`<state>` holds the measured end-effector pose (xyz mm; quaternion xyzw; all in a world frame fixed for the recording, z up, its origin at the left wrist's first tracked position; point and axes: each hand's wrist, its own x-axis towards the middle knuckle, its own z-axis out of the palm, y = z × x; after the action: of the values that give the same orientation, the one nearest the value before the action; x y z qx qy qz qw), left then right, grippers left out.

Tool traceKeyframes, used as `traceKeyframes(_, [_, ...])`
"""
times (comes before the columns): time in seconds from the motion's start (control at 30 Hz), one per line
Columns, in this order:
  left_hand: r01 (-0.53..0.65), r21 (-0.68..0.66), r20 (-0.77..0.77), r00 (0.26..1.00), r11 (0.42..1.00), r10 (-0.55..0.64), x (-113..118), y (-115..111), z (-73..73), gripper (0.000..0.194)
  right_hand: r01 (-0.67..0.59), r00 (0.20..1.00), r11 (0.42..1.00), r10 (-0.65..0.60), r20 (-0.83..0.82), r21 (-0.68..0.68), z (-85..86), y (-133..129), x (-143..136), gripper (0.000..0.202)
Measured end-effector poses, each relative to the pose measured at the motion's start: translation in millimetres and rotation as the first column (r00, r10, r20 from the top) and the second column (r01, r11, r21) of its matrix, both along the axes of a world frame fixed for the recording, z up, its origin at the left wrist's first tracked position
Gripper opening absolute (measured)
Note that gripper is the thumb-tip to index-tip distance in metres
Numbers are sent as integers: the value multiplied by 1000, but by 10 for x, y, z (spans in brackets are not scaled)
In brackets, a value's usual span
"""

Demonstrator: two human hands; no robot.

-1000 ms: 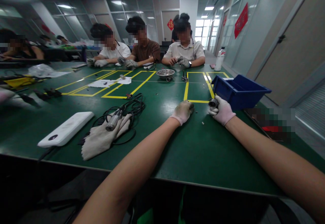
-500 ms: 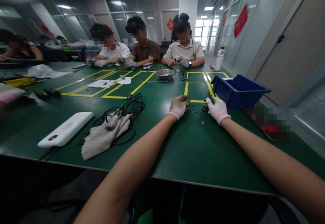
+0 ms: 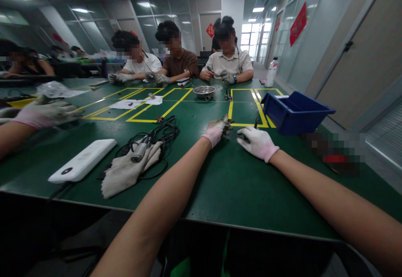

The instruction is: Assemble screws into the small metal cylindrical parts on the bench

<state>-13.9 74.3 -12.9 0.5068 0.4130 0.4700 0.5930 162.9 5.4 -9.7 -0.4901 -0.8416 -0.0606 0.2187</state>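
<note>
My left hand point(image 3: 216, 131), in a white glove with darkened fingertips, is raised over the green table point(image 3: 201, 185). Its fingers are curled together; what they hold is too small to name. To its right, my right hand point(image 3: 256, 142), also gloved, is low over the tabletop with palm down. Its thumb and forefinger reach left, slightly apart, and nothing shows between them. Just behind the right hand's knuckles stands a dark slim upright part point(image 3: 256, 122); the hand hides its lower end. The patch of table under this hand is hidden.
A blue bin point(image 3: 297, 116) stands right. Ahead are a metal bowl point(image 3: 204, 91), small metal parts point(image 3: 228, 96) and yellow tape outlines. A metal tool point(image 3: 141, 149) with coiled cable lies on spare gloves point(image 3: 125, 174), beside a white power bank point(image 3: 83, 160). A co-worker's gloved hand point(image 3: 47, 111) reaches in from the left.
My right hand has moved left and nearer me, leaving the dark part it was touching. My left hand has turned and shifted slightly left. A co-worker's gloved hand has come further in from the left.
</note>
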Motion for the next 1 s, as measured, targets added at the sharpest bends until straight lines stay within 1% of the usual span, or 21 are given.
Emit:
traceKeyframes(0.07, [3,3,-11,1000,1000,-3,-3,23,-24,49,40,999,999,-39,30,-23,-22,44,20,29])
traceKeyframes(0.17, [-28,-14,-42,999,1000,27,-3,45,-36,48,131,990,990,-128,56,-57,-49,121,72,28])
traceKeyframes(0.33, [-112,-88,-119,988,990,101,-5,19,38,42,292,954,955,-288,82,-51,-74,224,159,31])
traceKeyframes(0.43, [-149,-105,-146,980,983,133,-6,1,78,37,311,946,949,-304,116,-58,-3,242,238,32])
traceKeyframes(0.5, [-164,-104,-157,977,981,146,-8,2,85,33,272,955,959,-257,151,-85,123,218,329,32])
traceKeyframes(0.57, [-177,-82,-159,974,981,163,-14,15,79,28,210,969,967,-186,165,-145,307,161,451,35])
traceKeyframes(0.6, [-190,-58,-161,971,980,178,-20,26,73,27,167,978,965,-135,159,-205,407,122,514,35])
traceKeyframes(0.63, [-207,-30,-168,966,978,199,-28,41,64,27,114,986,944,-68,155,-309,502,79,573,36])
traceKeyframes(0.67, [-232,0,-180,957,973,228,-39,59,53,29,56,989,898,9,146,-435,582,34,622,38])
traceKeyframes(0.73, [-297,58,-216,928,953,303,-70,107,26,33,-32,979,747,157,129,-665,674,-51,671,47])
traceKeyframes(0.77, [-326,87,-242,910,941,337,-90,135,11,35,-46,968,679,212,136,-732,682,-85,669,51])
traceKeyframes(0.8, [-345,117,-274,890,931,364,-113,165,-4,35,-34,957,647,242,163,-762,669,-113,650,52])
traceKeyframes(0.83, [-351,152,-312,870,924,381,-139,193,-20,34,-5,947,656,245,206,-755,642,-132,620,50])
traceKeyframes(0.87, [-347,190,-357,847,918,394,-166,220,-33,32,24,939,676,238,249,-737,609,-144,585,45])
traceKeyframes(0.9, [-337,231,-404,820,913,405,-194,241,-45,30,26,933,691,242,265,-722,577,-150,551,37])
traceKeyframes(1.0, [-303,349,-518,726,887,452,-273,258,-65,29,-31,932,699,278,232,-715,512,-147,478,14])
